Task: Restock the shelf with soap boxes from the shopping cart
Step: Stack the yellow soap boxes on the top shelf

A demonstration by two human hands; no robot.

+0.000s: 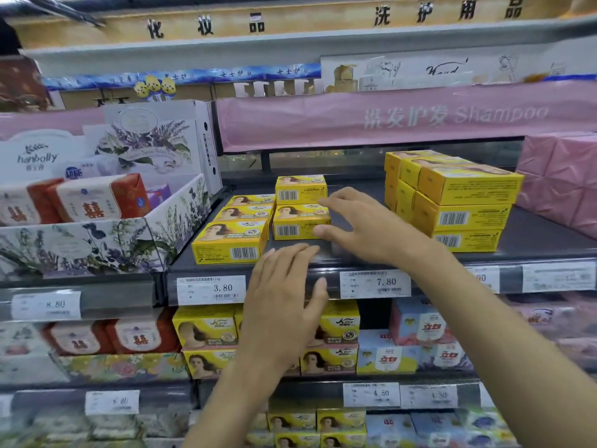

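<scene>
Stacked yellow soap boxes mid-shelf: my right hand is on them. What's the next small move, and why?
Probably lift the right hand off and go back for another box. Its straight fingers only touch the side of the two-box stack, which sits squarely beside the left row. The left hand holds nothing, and bare shelf lies to the stack's right.

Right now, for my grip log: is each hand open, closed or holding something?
Left hand: open, holding nothing.
Right hand: open, touching the soap boxes.
</scene>
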